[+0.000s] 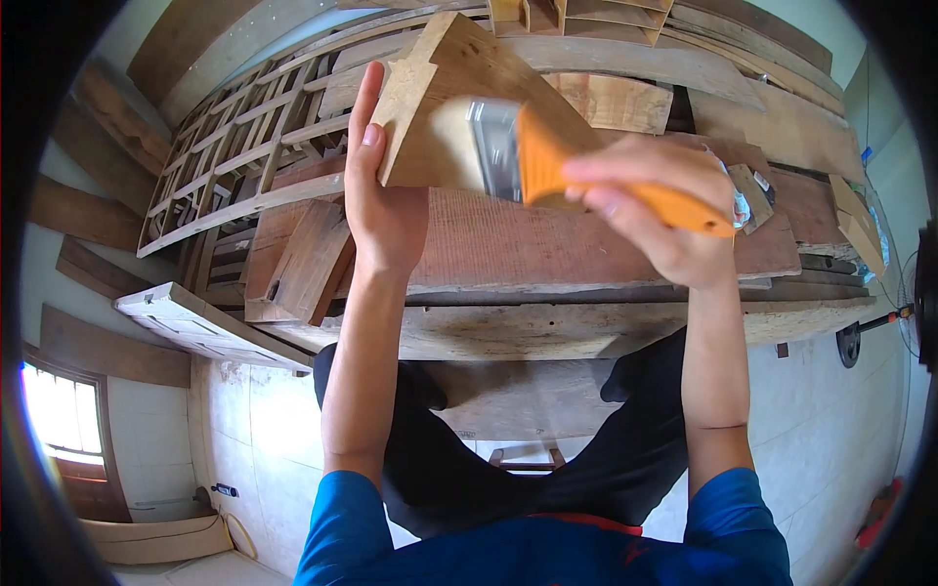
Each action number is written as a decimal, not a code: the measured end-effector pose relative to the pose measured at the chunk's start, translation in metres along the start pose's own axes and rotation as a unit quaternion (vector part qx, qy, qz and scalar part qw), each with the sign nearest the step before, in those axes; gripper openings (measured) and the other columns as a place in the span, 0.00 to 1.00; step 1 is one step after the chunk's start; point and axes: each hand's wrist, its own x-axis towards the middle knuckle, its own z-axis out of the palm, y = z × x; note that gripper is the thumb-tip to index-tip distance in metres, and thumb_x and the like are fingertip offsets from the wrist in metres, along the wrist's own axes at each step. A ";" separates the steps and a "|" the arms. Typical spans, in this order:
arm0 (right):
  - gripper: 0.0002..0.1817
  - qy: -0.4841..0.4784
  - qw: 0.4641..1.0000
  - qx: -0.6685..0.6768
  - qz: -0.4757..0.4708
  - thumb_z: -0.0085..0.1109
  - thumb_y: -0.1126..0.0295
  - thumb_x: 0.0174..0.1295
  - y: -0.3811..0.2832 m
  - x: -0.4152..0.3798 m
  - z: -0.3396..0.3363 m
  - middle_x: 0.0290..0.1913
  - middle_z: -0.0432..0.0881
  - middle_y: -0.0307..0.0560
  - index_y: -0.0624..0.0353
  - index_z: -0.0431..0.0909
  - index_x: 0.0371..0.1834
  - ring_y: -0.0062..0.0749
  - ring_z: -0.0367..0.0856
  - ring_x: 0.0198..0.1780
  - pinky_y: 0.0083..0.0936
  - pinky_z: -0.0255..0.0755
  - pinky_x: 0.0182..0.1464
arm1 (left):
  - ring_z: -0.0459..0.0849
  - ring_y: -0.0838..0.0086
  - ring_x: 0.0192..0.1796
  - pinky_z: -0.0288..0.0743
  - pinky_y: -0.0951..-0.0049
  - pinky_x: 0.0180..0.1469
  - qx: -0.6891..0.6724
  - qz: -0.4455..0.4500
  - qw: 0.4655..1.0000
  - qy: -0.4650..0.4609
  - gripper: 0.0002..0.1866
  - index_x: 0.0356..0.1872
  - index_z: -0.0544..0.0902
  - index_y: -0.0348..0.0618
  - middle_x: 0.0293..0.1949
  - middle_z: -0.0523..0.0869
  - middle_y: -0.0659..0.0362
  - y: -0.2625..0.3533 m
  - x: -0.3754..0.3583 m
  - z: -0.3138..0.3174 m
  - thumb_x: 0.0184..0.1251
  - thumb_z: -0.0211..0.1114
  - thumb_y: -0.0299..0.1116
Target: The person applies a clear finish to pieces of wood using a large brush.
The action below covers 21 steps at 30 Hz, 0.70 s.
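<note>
My left hand grips a light-brown wooden piece by its left end and holds it tilted above the planks. The piece shows a broad flat face and a paler, notched end; fingers behind it are hidden. In my right hand is a paintbrush, its wide orange handle pinched between thumb and fingers. A metal band joins the handle to pale bristles, which lie over the face of the wooden piece and are smeared by motion.
Beneath my hands are stacked reddish-brown planks and a thick beam. A wooden lattice frame leans at the left. A shelf-like wooden box stands at the back. Far right is a fan.
</note>
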 end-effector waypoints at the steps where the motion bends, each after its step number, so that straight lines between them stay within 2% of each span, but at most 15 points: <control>1: 0.12 0.062 0.998 -0.011 0.032 0.63 0.80 0.60 -0.004 0.000 0.001 0.35 0.88 0.52 0.65 0.85 0.47 0.31 0.87 0.35 0.23 0.80 0.38 | 0.63 0.66 0.75 0.56 0.58 0.76 0.005 0.002 1.000 0.005 0.35 0.79 0.54 0.51 0.75 0.63 0.56 0.001 0.000 0.002 0.73 0.45 0.48; 3: 0.12 0.029 0.999 -0.018 0.002 0.64 0.79 0.59 -0.008 0.003 -0.003 0.35 0.88 0.51 0.65 0.85 0.47 0.31 0.87 0.35 0.23 0.79 0.37 | 0.62 0.66 0.75 0.56 0.58 0.76 0.010 -0.003 1.000 0.016 0.35 0.79 0.54 0.51 0.75 0.63 0.56 0.000 -0.002 0.003 0.73 0.44 0.48; 4: 0.12 0.014 1.000 -0.022 -0.016 0.64 0.79 0.59 -0.008 0.005 -0.004 0.35 0.88 0.51 0.64 0.86 0.47 0.31 0.87 0.35 0.23 0.79 0.37 | 0.63 0.65 0.75 0.56 0.59 0.76 0.003 0.001 1.000 0.022 0.36 0.79 0.55 0.51 0.75 0.64 0.55 -0.001 -0.001 0.002 0.72 0.46 0.49; 5: 0.12 -0.046 0.999 0.023 -0.003 0.66 0.79 0.58 -0.009 0.003 -0.005 0.36 0.88 0.50 0.63 0.87 0.45 0.30 0.87 0.34 0.22 0.78 0.36 | 0.63 0.64 0.75 0.56 0.59 0.75 -0.004 0.005 1.000 0.028 0.37 0.79 0.56 0.50 0.74 0.64 0.53 -0.002 0.000 0.001 0.71 0.49 0.50; 6: 0.12 -0.053 0.999 0.000 0.013 0.67 0.78 0.58 -0.010 0.002 -0.004 0.37 0.89 0.48 0.60 0.87 0.45 0.29 0.87 0.34 0.22 0.78 0.36 | 0.63 0.63 0.75 0.56 0.59 0.75 -0.010 0.008 0.999 0.033 0.38 0.79 0.57 0.50 0.74 0.65 0.51 -0.002 0.000 0.001 0.71 0.52 0.51; 8: 0.12 -0.066 0.995 -0.048 0.049 0.70 0.75 0.57 -0.013 -0.001 -0.003 0.39 0.90 0.42 0.54 0.88 0.46 0.26 0.87 0.34 0.22 0.80 0.36 | 0.64 0.63 0.75 0.57 0.59 0.75 -0.015 0.007 0.999 0.039 0.37 0.78 0.58 0.49 0.73 0.66 0.51 -0.002 0.000 0.001 0.71 0.51 0.51; 9: 0.12 0.027 0.997 -0.066 -0.001 0.70 0.75 0.57 -0.005 0.000 0.005 0.37 0.90 0.41 0.53 0.88 0.45 0.25 0.87 0.33 0.22 0.79 0.35 | 0.64 0.63 0.74 0.57 0.59 0.75 -0.012 0.009 0.999 0.043 0.37 0.78 0.58 0.49 0.72 0.66 0.52 -0.003 -0.001 0.002 0.71 0.50 0.51; 12: 0.13 0.102 0.994 -0.042 -0.019 0.71 0.75 0.56 -0.008 0.002 0.012 0.36 0.90 0.41 0.53 0.89 0.45 0.25 0.86 0.32 0.22 0.78 0.33 | 0.67 0.63 0.73 0.59 0.60 0.74 -0.013 0.022 0.998 0.064 0.36 0.77 0.59 0.48 0.71 0.68 0.52 -0.006 -0.001 0.001 0.71 0.49 0.51; 16: 0.14 -0.086 0.995 -0.049 0.015 0.69 0.80 0.55 -0.015 0.003 0.005 0.37 0.89 0.49 0.64 0.86 0.46 0.30 0.87 0.34 0.22 0.79 0.35 | 0.69 0.63 0.71 0.62 0.60 0.72 -0.021 0.031 0.996 0.076 0.36 0.76 0.60 0.47 0.69 0.69 0.52 -0.008 0.000 -0.004 0.72 0.49 0.52; 17: 0.14 -0.065 0.996 -0.058 0.014 0.70 0.80 0.54 -0.009 0.001 0.007 0.36 0.89 0.49 0.63 0.86 0.45 0.30 0.87 0.33 0.22 0.78 0.34 | 0.66 0.61 0.74 0.61 0.56 0.74 -0.018 0.033 0.998 0.058 0.34 0.77 0.58 0.45 0.71 0.68 0.53 -0.008 -0.001 -0.008 0.74 0.43 0.50; 20: 0.11 0.110 0.992 -0.065 0.006 0.72 0.73 0.55 -0.008 0.003 0.021 0.33 0.89 0.42 0.56 0.88 0.43 0.30 0.86 0.33 0.25 0.77 0.35 | 0.70 0.60 0.69 0.64 0.56 0.70 -0.030 0.056 0.996 0.066 0.43 0.77 0.55 0.49 0.66 0.70 0.48 -0.011 -0.001 -0.009 0.65 0.58 0.55; 21: 0.11 0.091 0.994 -0.051 0.018 0.71 0.74 0.56 -0.012 0.003 0.020 0.34 0.89 0.42 0.56 0.88 0.43 0.30 0.86 0.33 0.25 0.78 0.36 | 0.70 0.59 0.68 0.64 0.56 0.70 -0.023 0.054 0.996 0.073 0.45 0.77 0.55 0.49 0.65 0.71 0.48 -0.012 -0.001 -0.011 0.63 0.61 0.55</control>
